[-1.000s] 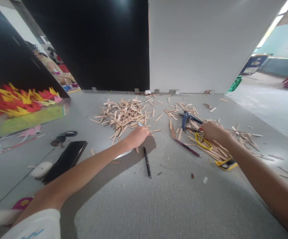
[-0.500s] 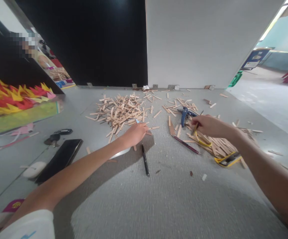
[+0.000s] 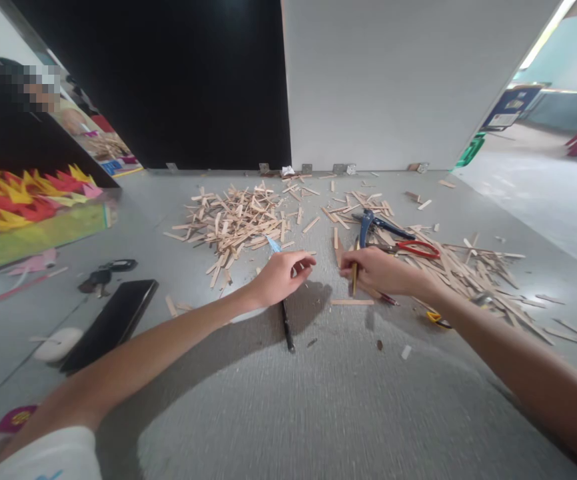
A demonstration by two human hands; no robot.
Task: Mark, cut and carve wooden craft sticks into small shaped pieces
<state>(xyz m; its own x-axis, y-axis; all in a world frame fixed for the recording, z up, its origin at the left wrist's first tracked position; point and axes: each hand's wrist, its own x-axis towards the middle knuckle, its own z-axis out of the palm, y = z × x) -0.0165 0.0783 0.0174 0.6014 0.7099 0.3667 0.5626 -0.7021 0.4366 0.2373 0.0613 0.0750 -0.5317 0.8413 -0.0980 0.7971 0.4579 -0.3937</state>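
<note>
My left hand [image 3: 283, 275] hovers over the grey surface with its fingers loosely curled and apart, holding nothing I can see. Under it lies a black pen [image 3: 287, 327], partly hidden. My right hand [image 3: 381, 268] grips a yellowish pencil [image 3: 354, 275], point down. Just below that hand a flat wooden stick [image 3: 352, 302] lies crosswise. A dark red pencil [image 3: 388, 299] shows partly beneath the hand. Behind it are a blue clamp-like tool [image 3: 367, 225] and a red-handled tool [image 3: 421, 249]. A heap of wooden sticks [image 3: 243, 217] spreads beyond my left hand.
More sticks [image 3: 488, 283] are scattered right, near a yellow-and-black tool [image 3: 438, 320] partly behind my forearm. Leftward lie a black phone [image 3: 111, 323], keys [image 3: 99, 279] and a white mouse-like object [image 3: 58, 345]. Red and yellow paper shapes [image 3: 23, 193] stand beyond. Upright black-and-white boards [image 3: 368, 87] close the back.
My right hand has moved left and nearer me with the pencil. My left hand has come slightly nearer and its fingers have parted. A wooden stick now lies crosswise between the hands.
</note>
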